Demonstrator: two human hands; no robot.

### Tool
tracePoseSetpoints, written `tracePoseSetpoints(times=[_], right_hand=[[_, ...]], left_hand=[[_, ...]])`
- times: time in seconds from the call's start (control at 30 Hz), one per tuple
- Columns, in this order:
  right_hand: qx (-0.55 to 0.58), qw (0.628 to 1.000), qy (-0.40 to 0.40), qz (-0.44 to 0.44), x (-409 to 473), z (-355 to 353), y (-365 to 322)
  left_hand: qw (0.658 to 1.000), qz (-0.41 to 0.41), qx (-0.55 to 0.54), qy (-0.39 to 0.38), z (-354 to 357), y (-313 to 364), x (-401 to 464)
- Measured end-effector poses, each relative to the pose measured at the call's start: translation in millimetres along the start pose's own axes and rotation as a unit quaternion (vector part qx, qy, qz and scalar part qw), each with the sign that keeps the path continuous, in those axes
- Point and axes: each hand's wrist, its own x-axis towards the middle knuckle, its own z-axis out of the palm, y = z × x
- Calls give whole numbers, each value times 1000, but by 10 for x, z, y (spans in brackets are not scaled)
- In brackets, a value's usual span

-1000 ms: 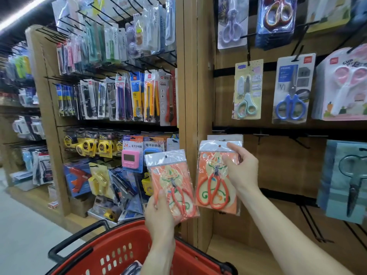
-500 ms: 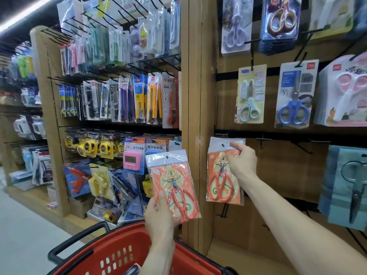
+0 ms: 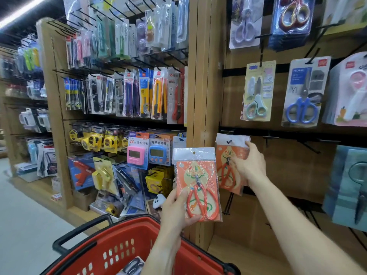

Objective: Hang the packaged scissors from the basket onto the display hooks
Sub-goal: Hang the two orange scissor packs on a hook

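Packaged scissors (image 3: 228,167), pinched by the right hand (image 3: 249,163), met a display hook (image 3: 229,141); at seven o'clock, the left hand (image 3: 176,211) gripped a second pack (image 3: 196,185).

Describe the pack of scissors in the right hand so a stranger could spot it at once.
Start at the wooden post that splits the display; just right of it, under the black rail, the right hand holds an orange scissors pack against the board. Its twin in the left hand hangs lower, over the red basket.

Two orange scissors packs upright: one (image 3: 197,185) above the red basket (image 3: 127,249) (handle black), another (image 3: 228,165) against a hook (image 3: 229,141).
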Motion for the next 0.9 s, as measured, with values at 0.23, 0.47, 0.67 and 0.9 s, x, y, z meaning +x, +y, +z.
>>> tracePoseSetpoints(times=[0.23, 0.47, 0.67, 0.9], right_hand=[[248, 961, -106, -58, -932, -114, 50], [300, 952, -63, -17, -923, -102, 134], [267, 964, -2, -20, -657, -87, 36], [218, 975, 11, -39, -225, -68, -168]], left_hand=[[993, -4, 34, -114, 74, -86, -102], [974, -34, 96, -204, 132, -146, -139], [994, -7, 84, -74, 85, -201, 3], [997, 40, 41, 43, 16, -314, 185]])
